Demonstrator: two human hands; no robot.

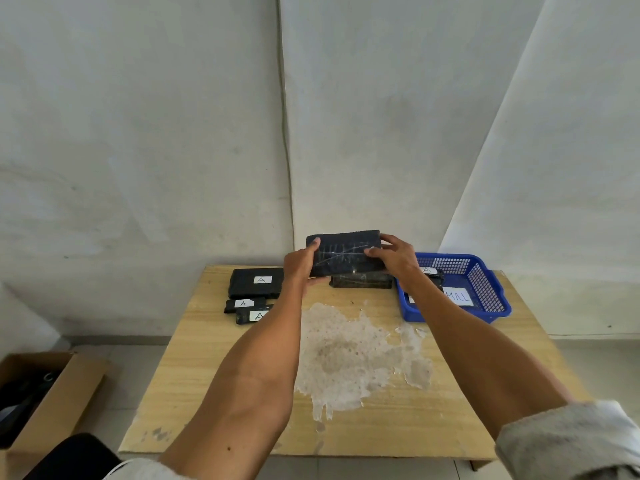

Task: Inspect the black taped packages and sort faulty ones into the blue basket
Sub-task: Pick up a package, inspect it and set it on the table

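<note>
Both hands hold one black taped package upright above the far middle of the table; pale scratch marks cross its face. My left hand grips its left end, thumb on the front. My right hand grips its right end. Beneath it another black package lies on the table. The blue basket stands at the far right, with a black package labelled A and a white paper label inside. On the far left lie a large black package and two small ones, all labelled A.
The wooden table has a large pale worn patch in its middle. An open cardboard box with dark items stands on the floor at the left. A grey wall rises right behind the table.
</note>
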